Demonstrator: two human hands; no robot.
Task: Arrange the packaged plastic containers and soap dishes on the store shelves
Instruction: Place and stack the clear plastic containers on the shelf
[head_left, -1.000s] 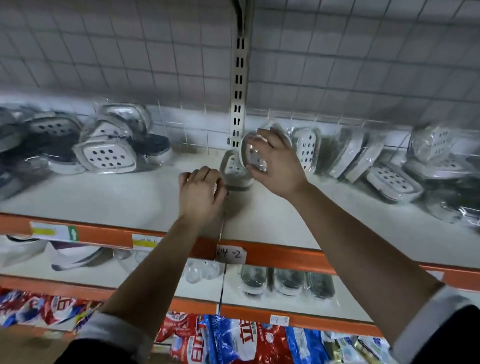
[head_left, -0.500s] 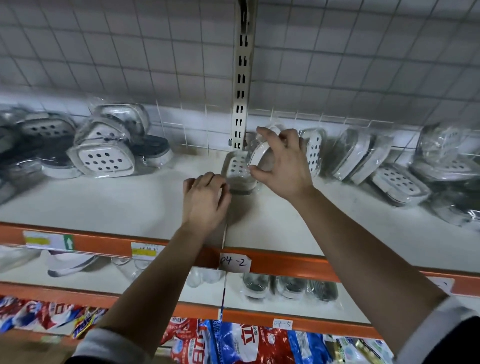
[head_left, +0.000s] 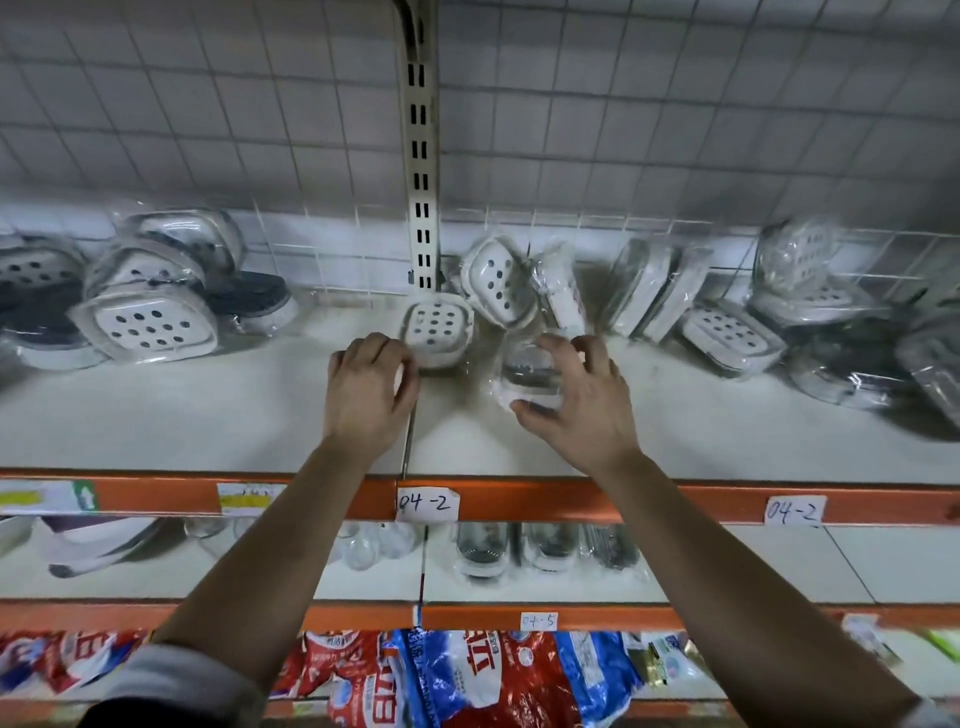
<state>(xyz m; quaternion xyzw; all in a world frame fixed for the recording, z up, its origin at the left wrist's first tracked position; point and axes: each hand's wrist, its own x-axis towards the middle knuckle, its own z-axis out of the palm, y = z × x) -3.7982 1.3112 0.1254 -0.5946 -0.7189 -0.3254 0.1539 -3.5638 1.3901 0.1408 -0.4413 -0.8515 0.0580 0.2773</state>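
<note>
Right grip (head_left: 582, 410): curved round a clear wrapped container (head_left: 527, 371), thumb under its near side, fingers spread over the top.
Left grip (head_left: 369, 395): fingers curled, knuckles up; whether they pinched anything could not be told.
Container: lay midway between the top shelf's (head_left: 208, 415) front and back edges.
White soap dish (head_left: 439, 327): lay flat just beyond the left grip, toward the back edge.

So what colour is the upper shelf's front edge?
The front edge is orange, head view.

R hand (head_left: 582, 415) from dish (head_left: 496, 278) to clear container (head_left: 530, 371)
</note>
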